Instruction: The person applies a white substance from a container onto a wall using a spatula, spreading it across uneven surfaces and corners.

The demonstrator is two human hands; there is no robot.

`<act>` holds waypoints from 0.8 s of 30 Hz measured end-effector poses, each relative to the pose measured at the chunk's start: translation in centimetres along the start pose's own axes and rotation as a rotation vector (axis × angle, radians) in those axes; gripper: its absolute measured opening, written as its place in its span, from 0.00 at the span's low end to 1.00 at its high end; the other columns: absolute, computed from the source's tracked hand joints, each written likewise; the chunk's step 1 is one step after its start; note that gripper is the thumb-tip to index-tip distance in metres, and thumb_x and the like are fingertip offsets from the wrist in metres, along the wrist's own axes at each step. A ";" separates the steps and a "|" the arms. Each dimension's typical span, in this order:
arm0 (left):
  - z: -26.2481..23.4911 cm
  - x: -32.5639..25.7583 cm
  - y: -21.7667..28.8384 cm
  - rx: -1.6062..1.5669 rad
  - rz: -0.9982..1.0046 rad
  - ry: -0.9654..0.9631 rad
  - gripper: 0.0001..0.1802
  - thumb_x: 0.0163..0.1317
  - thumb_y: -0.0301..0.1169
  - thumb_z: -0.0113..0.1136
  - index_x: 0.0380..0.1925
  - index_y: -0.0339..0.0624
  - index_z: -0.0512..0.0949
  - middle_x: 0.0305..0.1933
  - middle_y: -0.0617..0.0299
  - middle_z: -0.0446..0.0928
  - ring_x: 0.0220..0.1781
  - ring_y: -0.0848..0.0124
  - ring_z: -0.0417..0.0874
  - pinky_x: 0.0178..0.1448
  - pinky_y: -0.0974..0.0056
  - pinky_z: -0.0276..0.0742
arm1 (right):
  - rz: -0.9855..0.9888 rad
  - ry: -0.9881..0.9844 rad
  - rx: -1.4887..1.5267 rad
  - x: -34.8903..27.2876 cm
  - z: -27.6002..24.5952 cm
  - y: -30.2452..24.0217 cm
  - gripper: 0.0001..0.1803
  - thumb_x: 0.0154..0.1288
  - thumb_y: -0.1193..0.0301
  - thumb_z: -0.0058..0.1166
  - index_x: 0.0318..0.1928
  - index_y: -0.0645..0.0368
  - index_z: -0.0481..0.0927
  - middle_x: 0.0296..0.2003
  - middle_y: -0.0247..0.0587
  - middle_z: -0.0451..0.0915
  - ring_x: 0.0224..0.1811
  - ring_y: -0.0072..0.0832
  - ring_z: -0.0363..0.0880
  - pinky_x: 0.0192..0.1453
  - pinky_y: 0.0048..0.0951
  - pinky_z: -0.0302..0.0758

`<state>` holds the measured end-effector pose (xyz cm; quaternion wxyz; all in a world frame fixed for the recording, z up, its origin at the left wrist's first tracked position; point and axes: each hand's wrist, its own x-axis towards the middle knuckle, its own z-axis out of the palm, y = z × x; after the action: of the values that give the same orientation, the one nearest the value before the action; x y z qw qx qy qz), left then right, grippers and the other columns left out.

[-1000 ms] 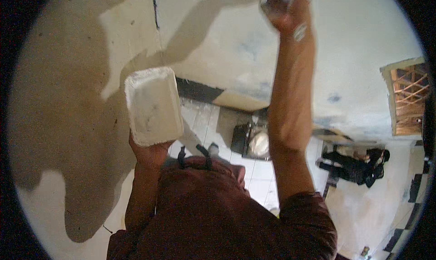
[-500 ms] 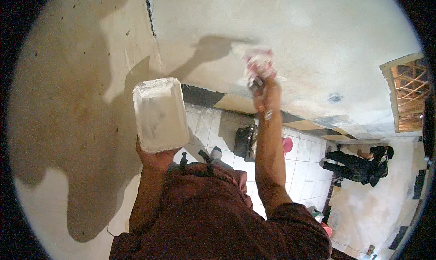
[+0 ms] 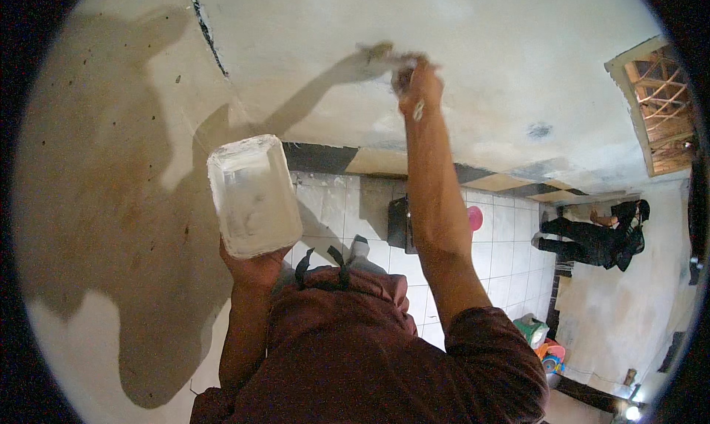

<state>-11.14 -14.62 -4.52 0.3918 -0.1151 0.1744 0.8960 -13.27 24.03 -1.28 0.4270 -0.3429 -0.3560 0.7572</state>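
Note:
My left hand point(image 3: 255, 265) grips the near end of a white rectangular tub point(image 3: 255, 206), tilted so its inside faces me. White paste or paint smears its rim and inner walls. My right hand point(image 3: 418, 83) is raised against the pale wall point(image 3: 488, 46), closed around a small hand tool point(image 3: 381, 52). Motion blur hides the tool's exact kind; a yellowish end shows to the left of my fingers, close to the wall. My right wrist wears a light band or bracelet. The shadow of my arm and tool falls on the wall.
A black box-like object point(image 3: 398, 223) and a pink round item point(image 3: 475, 217) are on the white tiled floor point(image 3: 495, 243). Another person point(image 3: 599, 235) in dark clothes works at the right wall. A lattice opening point(image 3: 658, 98) breaks the wall. Several colourful items point(image 3: 547, 350) lie lower right.
My right hand has moved up and slightly left along the wall with the tool. The tub has shifted a little left and down in view. The other person's arm remains raised toward the wall.

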 end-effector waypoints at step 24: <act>-0.5 1.0 0.2 -0.151 -0.007 -0.217 0.33 0.65 0.53 0.40 0.64 0.45 0.62 0.62 0.49 0.68 0.60 0.47 0.73 0.55 0.36 0.73 | -0.913 -0.387 -0.883 -12.0 -2.1 -4.2 0.15 0.62 0.77 0.54 0.49 0.66 0.72 0.43 0.46 0.79 0.40 0.35 0.80 0.43 0.32 0.78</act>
<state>-11.92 -14.32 -5.22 0.4017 -0.0470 0.0627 0.9124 -5.04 15.48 3.69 0.4528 -0.1579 -0.8127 0.3311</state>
